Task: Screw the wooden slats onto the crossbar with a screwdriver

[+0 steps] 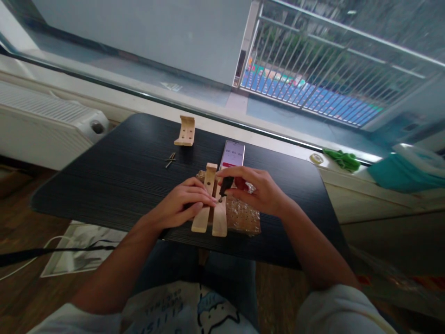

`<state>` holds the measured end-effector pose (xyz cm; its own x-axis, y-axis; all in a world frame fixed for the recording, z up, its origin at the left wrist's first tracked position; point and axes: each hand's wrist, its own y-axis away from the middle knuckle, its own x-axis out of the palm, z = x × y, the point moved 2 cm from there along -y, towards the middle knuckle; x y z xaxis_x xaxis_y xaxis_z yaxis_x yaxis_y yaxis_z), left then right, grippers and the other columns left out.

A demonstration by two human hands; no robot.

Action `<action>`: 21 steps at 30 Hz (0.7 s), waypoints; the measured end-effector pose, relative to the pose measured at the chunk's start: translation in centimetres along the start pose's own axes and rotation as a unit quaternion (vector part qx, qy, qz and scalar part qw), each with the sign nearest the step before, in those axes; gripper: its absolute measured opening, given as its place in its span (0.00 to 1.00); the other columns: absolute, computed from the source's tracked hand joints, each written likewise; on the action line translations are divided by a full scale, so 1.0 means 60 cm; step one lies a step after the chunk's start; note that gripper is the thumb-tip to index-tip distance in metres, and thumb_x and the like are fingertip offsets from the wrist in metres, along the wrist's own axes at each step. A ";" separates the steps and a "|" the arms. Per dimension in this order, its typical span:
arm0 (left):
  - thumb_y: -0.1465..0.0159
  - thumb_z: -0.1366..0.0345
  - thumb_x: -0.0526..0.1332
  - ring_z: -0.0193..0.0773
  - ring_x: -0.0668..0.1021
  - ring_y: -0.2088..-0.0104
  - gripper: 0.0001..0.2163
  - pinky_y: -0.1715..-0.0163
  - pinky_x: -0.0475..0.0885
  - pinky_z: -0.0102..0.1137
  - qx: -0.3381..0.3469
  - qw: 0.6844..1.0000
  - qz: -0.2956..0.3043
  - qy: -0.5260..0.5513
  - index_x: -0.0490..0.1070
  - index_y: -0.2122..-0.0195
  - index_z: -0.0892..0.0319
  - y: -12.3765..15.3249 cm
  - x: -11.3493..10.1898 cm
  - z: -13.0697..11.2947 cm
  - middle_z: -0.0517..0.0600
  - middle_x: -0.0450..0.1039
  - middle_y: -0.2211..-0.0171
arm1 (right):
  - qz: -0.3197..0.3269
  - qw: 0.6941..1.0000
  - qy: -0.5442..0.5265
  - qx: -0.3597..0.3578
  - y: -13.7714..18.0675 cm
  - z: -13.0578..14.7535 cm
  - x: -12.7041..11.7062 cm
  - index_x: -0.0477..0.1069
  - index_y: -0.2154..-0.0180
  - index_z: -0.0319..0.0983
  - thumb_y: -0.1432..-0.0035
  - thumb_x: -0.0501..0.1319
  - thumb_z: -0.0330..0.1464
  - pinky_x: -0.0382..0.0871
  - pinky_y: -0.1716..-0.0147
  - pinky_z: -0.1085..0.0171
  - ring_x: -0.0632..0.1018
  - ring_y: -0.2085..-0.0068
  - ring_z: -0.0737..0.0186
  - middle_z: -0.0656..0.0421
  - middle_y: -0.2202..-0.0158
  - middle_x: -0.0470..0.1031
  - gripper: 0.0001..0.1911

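Two light wooden pieces point(219, 218) lie side by side near the front of the black table point(114, 181). My left hand point(182, 202) presses down on them, fingers laid across the left piece. My right hand point(259, 188) holds a small black-handled screwdriver point(225, 186) upright, its tip on the right wooden piece. Under the pieces lies a sheet of bubble wrap point(243, 215).
A phone point(232, 154) with a lit screen lies just behind the pieces. A curved wooden bracket point(185, 131) stands at the table's far edge, with loose screws point(170, 160) near it. A white radiator point(45, 118) is at left; green and teal items point(399, 174) sit on the sill at right.
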<state>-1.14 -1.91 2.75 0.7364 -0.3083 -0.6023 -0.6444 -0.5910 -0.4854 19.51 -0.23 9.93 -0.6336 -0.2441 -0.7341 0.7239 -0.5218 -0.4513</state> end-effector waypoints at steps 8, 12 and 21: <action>0.30 0.58 0.51 0.43 0.73 0.56 0.17 0.54 0.69 0.37 -0.008 1.000 -0.007 0.009 0.79 0.57 0.57 0.002 0.003 0.006 0.52 0.81 0.59 | 0.024 0.999 0.017 0.043 0.009 0.000 0.004 0.68 0.52 0.35 0.36 0.57 0.36 0.69 0.69 0.67 0.74 0.71 0.69 0.58 0.68 0.76 0.14; 0.30 0.61 0.51 0.42 0.73 0.56 0.16 0.54 0.69 0.37 -0.002 1.000 -0.006 0.002 0.78 0.57 0.57 0.003 0.003 0.006 0.51 0.81 0.59 | -0.074 0.991 -0.071 0.086 0.023 -0.007 -0.011 0.67 0.54 0.39 0.38 0.59 0.37 0.72 0.66 0.67 0.77 0.67 0.68 0.58 0.63 0.78 0.13; 0.30 0.62 0.51 0.41 0.73 0.57 0.15 0.55 0.69 0.35 0.011 1.000 -0.004 -0.004 0.78 0.57 0.57 0.000 0.000 0.002 0.51 0.81 0.59 | -0.274 0.918 -0.257 0.130 0.059 -0.036 -0.006 0.65 0.59 0.42 0.42 0.62 0.37 0.72 0.75 0.71 0.76 0.73 0.71 0.60 0.66 0.80 0.10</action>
<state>-1.18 -1.81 2.65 0.7400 -0.2974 -0.6033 -0.6429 -0.5765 -0.5043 22.90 -0.23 7.48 -0.9765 -0.2048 -0.0674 0.2110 -0.8424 -0.4958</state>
